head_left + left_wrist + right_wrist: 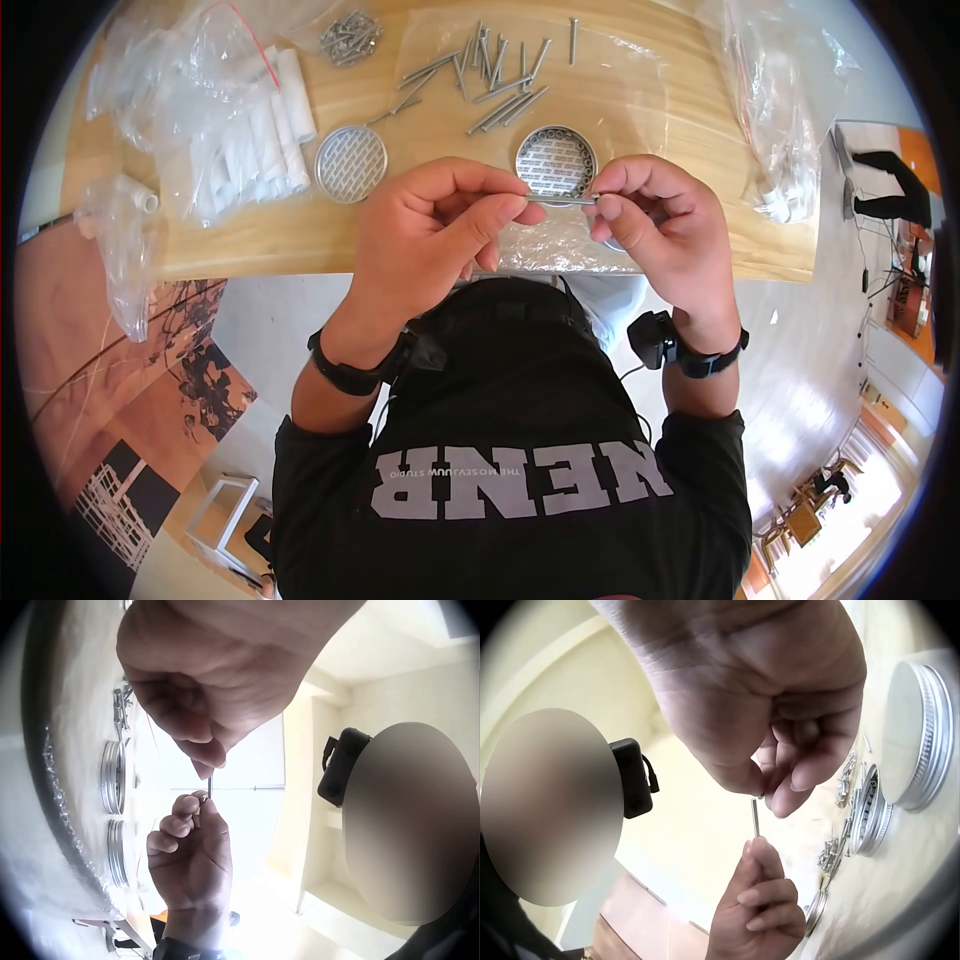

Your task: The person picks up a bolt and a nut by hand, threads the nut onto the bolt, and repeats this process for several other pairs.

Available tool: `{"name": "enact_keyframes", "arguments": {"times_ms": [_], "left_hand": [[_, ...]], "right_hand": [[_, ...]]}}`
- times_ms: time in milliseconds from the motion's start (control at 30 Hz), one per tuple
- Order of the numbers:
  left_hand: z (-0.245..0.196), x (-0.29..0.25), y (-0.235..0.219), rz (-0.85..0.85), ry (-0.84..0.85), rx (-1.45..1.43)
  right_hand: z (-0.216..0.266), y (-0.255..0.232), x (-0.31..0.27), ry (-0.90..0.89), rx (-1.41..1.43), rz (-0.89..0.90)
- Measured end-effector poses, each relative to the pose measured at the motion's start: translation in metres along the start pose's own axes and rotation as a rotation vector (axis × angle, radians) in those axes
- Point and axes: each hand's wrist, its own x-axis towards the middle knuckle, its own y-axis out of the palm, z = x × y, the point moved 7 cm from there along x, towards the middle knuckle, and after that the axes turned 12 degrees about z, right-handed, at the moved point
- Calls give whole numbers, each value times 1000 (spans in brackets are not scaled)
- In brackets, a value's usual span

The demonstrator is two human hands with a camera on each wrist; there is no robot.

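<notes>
A thin metal bolt (562, 200) is held level between both hands, above the table's near edge. The left hand (430, 225) pinches one end between thumb and fingers; the right hand (665, 225) pinches the other. In the right wrist view the bolt's bare shank (755, 817) spans the gap between the fingertips; something small shows at the right hand's (780, 697) fingertips, too hidden to name. Behind the hands stands a round tin (557, 162) with small rings or nuts along its inner wall.
A round lid or tin (351, 163) lies left of the hands. Loose bolts (507, 108) are scattered on a clear bag at the back, near a pile of small hardware (351, 38). Bags with white tubes (262, 150) lie left; another plastic bag (780, 110) lies right.
</notes>
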Motion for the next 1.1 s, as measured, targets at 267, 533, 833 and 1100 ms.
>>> {"name": "enact_keyframes", "arguments": {"times_ms": [267, 533, 833, 1100], "left_hand": [[2, 2, 5, 23, 71, -6], [-5, 2, 10, -35, 190, 118], [-5, 3, 13, -9, 221, 123], [-5, 4, 15, 1, 242, 150]], "right_hand": [[-6, 4, -5, 5, 131, -10], [-6, 2, -7, -89, 136, -70], [-9, 0, -8, -156, 189, -73], [-11, 2, -11, -188, 202, -119]]}}
